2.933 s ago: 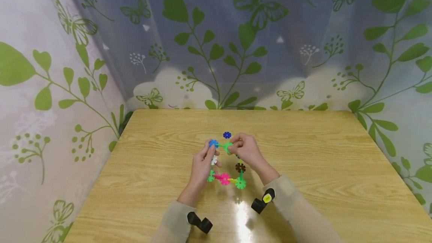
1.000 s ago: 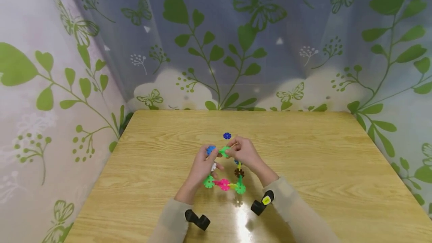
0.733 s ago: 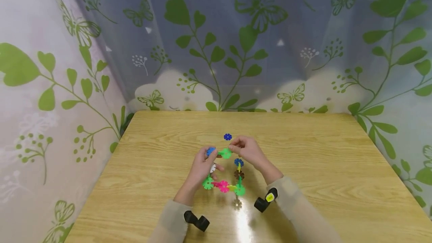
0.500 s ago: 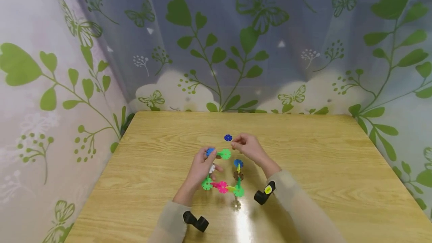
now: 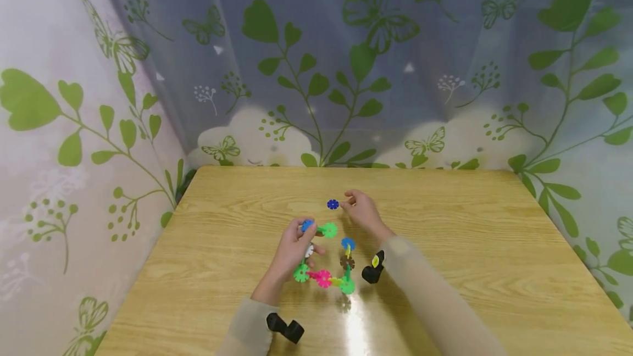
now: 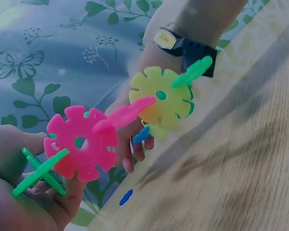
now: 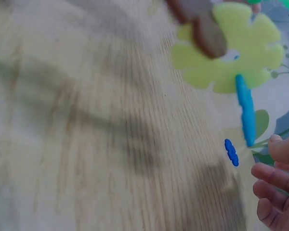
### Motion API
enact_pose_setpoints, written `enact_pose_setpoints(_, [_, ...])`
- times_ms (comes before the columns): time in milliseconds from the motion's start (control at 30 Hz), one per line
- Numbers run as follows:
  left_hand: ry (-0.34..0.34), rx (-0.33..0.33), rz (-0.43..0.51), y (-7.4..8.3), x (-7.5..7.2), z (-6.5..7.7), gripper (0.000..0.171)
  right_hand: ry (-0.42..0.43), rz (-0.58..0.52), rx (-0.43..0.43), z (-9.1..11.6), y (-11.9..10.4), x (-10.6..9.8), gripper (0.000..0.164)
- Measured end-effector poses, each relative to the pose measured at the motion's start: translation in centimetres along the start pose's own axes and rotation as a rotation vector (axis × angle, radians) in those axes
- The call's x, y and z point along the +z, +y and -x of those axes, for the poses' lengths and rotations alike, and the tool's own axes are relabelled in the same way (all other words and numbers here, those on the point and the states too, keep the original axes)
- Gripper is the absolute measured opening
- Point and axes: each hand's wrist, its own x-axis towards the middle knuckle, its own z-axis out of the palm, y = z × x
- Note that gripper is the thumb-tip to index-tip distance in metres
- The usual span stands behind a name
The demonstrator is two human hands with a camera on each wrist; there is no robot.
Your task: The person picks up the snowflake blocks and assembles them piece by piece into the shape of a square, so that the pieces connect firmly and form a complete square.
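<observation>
My left hand (image 5: 290, 247) pinches a blue snowflake disc (image 5: 307, 226) in a chain of interlocked plastic snowflake discs. The chain bends into a ring above the table, with a gap between a green end disc (image 5: 329, 229) and a light blue end disc (image 5: 348, 243). White, pink (image 5: 323, 278), yellow and brown (image 5: 347, 262) discs also belong to it; the left fingers partly hide the white one. A loose dark blue disc (image 5: 333, 204) lies flat on the table beyond the chain. Just right of it is my right hand (image 5: 363, 211), fingers loosely bent and holding nothing.
The wood-grain table (image 5: 445, 268) reaches back to a leaf-and-butterfly patterned curtain (image 5: 316, 70), which also hangs at both sides. Wrist cameras, such as the left one (image 5: 285, 327), sit below each hand.
My right hand has let go of the green end disc and moved away to beside the loose dark blue disc. The left hand keeps its grip; the chain has come slightly nearer the body.
</observation>
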Motion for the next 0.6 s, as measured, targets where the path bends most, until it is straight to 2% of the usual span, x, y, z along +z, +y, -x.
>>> enact_pose_setpoints(133, [0.001, 0.015, 0.001, 0.0, -0.2, 0.2, 0.047, -0.053, 0.077, -0.035, -0.8, 0.2, 0.4, 0.04])
enact_pose_setpoints(267, [-0.001, 0.014, 0.006, 0.0, -0.4, 0.4, 0.047, -0.184, 0.286, -0.183, -1.5, 0.4, 0.7, 0.044])
enact_pose_setpoints(367, [-0.017, 0.016, 0.014, 0.5, -0.4, 0.8, 0.045, -0.267, 0.427, -0.264, -1.4, 0.3, 1.0, 0.046])
enact_pose_setpoints(400, [-0.022, 0.015, 0.016, 0.9, -0.4, 0.9, 0.045, -0.285, 0.454, -0.264, -1.3, 0.3, 1.1, 0.045])
enact_pose_setpoints(533, [-0.031, -0.003, 0.021, 1.7, -0.6, 1.3, 0.04, -0.248, 0.512, -0.293, -1.1, 0.3, 1.7, 0.036])
enact_pose_setpoints(600, [-0.025, -0.001, 0.023, 1.3, -0.7, 1.2, 0.041, -0.21, 0.515, -0.3, -1.2, 0.3, 1.9, 0.03])
